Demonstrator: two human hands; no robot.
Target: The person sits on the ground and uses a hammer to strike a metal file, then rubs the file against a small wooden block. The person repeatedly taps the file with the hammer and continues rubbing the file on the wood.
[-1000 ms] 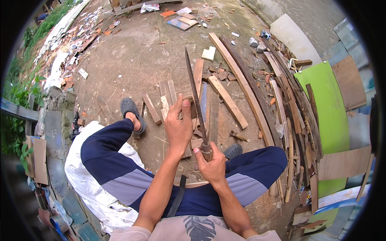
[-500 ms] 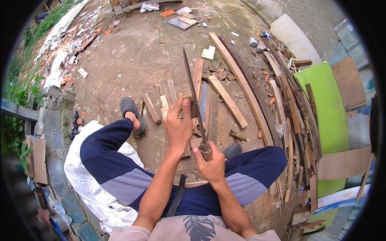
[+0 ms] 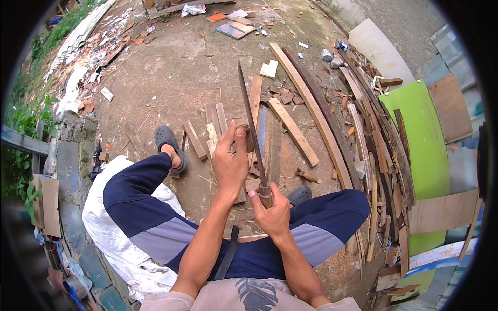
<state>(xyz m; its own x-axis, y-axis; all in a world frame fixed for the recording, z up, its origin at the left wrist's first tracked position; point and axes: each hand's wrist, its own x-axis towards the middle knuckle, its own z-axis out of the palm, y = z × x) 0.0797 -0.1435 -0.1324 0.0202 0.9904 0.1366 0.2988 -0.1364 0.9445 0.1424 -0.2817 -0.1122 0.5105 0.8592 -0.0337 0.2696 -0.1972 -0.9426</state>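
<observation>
My right hand point(image 3: 273, 213) is wrapped round the wooden handle of a machete point(image 3: 246, 103). Its long, dark blade points up and away from me, tilted a little left, and shows nearly edge-on. Against the blade's left side, my left hand point(image 3: 231, 161) is closed with the thumb up, gripping a small piece of wood point(image 3: 249, 141). Most of that piece is hidden behind the fingers and the blade. Beneath the hands, several short wood offcuts and a bluish saw blade point(image 3: 263, 129) lie on the ground between my feet.
Long planks point(image 3: 314, 111) and a heap of wood strips lie to the right, beside a green panel point(image 3: 417, 140). A white sack point(image 3: 116, 228) is under my left leg. A low block wall point(image 3: 70, 160) runs along the left. Rubble and boards lie farther off.
The machete's tip has shifted very slightly to the right. Both hands keep their hold and place.
</observation>
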